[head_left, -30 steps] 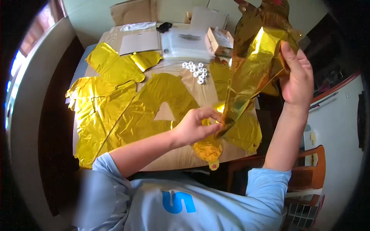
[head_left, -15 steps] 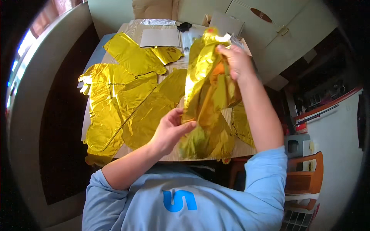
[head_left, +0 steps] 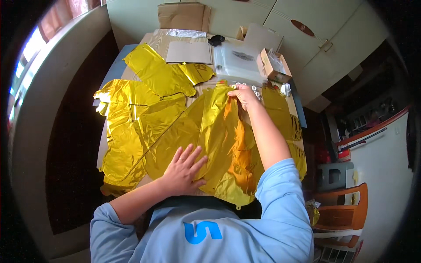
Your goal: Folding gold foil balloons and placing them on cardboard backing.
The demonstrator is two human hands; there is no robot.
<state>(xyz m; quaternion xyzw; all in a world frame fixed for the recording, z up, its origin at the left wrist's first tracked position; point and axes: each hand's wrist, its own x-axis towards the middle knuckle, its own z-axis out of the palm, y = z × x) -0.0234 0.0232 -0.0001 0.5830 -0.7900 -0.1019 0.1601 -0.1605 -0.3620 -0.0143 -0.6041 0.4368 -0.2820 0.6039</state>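
Note:
A flat, uninflated gold foil balloon point(head_left: 217, 144) lies spread on the table in front of me, its right part creased and shining orange. My right hand point(head_left: 245, 96) pinches its far edge between thumb and fingers. Near the table's front edge, my left hand point(head_left: 184, 171) rests on the foil with fingers spread. Another flat gold foil balloon point(head_left: 120, 136) covers the left side, partly overlapped by more foil. Beyond it lies a further gold foil piece point(head_left: 158, 72). More gold foil point(head_left: 278, 114) shows right of my right forearm.
At the back are a grey flat board point(head_left: 188, 52), a small black item point(head_left: 215, 40) and a stack of clear plastic bags point(head_left: 237, 63). A small cardboard box point(head_left: 274, 65) holds clear plastic. Small white rolls point(head_left: 255, 92) sit near my right hand. A wooden chair point(head_left: 346, 208) stands at right.
The raised, bunched balloon has come down flat on the table. My left hand let go and now lies spread on it; my right hand moved left and lower, still pinching the foil.

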